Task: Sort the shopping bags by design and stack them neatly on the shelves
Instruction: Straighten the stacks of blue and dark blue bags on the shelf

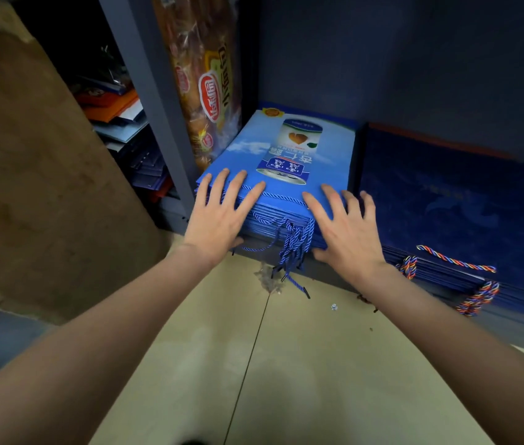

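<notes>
Blue shelf [414, 65] holds a bright blue bag stack [283, 175] under both hands: left hand [219, 216] and right hand [344, 226] lie flat, fingers spread, gripping nothing. Right of them, a navy bag stack [466, 207]; left, seemingly an upright snack packet [203, 88].

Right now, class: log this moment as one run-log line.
step: squaring stack | left hand: flat on light blue bags | right hand: flat, same stack | beside: dark blue bags
</notes>
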Demonstrator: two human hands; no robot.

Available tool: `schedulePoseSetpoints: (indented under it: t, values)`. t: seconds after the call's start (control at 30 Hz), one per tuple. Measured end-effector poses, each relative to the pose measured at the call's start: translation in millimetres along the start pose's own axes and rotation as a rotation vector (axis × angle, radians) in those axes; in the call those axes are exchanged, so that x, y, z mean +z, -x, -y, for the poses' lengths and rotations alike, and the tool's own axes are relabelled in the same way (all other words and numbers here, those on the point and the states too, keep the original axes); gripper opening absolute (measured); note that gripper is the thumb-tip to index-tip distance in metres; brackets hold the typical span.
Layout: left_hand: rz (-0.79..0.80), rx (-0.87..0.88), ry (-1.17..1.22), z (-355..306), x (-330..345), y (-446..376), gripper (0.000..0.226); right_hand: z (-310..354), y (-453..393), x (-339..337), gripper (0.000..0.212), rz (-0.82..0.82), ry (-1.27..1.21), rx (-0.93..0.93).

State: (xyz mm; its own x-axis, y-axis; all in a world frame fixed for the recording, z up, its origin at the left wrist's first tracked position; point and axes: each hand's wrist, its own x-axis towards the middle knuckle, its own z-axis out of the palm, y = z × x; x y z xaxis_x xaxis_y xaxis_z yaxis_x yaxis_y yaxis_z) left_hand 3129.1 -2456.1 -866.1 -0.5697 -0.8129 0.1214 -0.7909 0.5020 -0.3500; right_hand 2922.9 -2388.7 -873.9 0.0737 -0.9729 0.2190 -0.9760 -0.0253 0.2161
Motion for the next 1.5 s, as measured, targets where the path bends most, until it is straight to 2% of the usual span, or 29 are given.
schedulePoseSetpoints:
  t: [0.1, 0.2, 0.27, 0.33, 0.4, 0.47, 0.53, 0.63, 0.7, 0.8, 0.97, 1.23, 1.33, 1.4, 1.5]
  values:
    - [-0.022, -0.032, 0.049, -4, -2, -1, 0.102, -12, -5, -10, 0.107, -0.042, -0.013, 0.000]
    - [-0.054, -0.041, 0.048, -1, -4, -10, 0.093, -15, -8, -23, 0.103, 0.074, 0.015, 0.004]
    - [0.012, -0.023, 0.048, 0, 1, -12, 0.089, -8, -6, -21, 0.103, 0.174, 0.038, -0.021]
    - [0.045, 0.003, 0.062, 2, 3, -13, 0.088, -3, -5, -20, 0.104, 0.200, 0.020, -0.019]
    - [-0.005, 0.011, 0.125, 4, 1, -8, 0.092, -5, -5, -24, 0.105, 0.197, -0.053, -0.017]
    - [-0.162, -0.083, 0.325, 8, 2, 7, 0.096, -15, -4, -31, 0.106, 0.180, -0.218, 0.014]
    - [-0.292, -0.314, 0.683, 9, 5, 32, 0.085, -22, -3, -37, 0.103, 0.152, -0.408, 0.073]
    - [-0.216, -0.595, 1.045, -5, 9, 62, 0.074, -25, -1, -35, 0.096, 0.235, -0.573, 0.129]
    - [-0.162, -0.686, 1.179, -15, 11, 62, 0.074, -22, -1, -32, 0.091, 0.283, -0.601, 0.154]
    - [-0.112, -0.730, 1.343, -23, 10, 47, 0.077, -21, 0, -29, 0.084, 0.246, -0.637, 0.199]
    - [0.027, -0.703, 1.440, -38, 1, 33, 0.085, -22, -4, -34, 0.079, 0.249, -0.582, 0.195]
    - [0.117, -0.730, 1.471, -24, 1, 21, 0.086, -25, -12, -39, 0.074, 0.175, -0.407, 0.220]
    - [0.111, -0.752, 1.592, -21, 4, 23, 0.092, -23, -11, -37, 0.084, 0.240, -0.402, 0.228]
    - [0.040, -0.860, 1.714, -20, 6, 25, 0.092, -21, -7, -33, 0.097, 0.273, -0.388, 0.212]
    - [-0.007, -0.953, 1.865, -19, 4, 22, 0.071, -14, 2, -26, 0.110, 0.253, -0.312, 0.167]
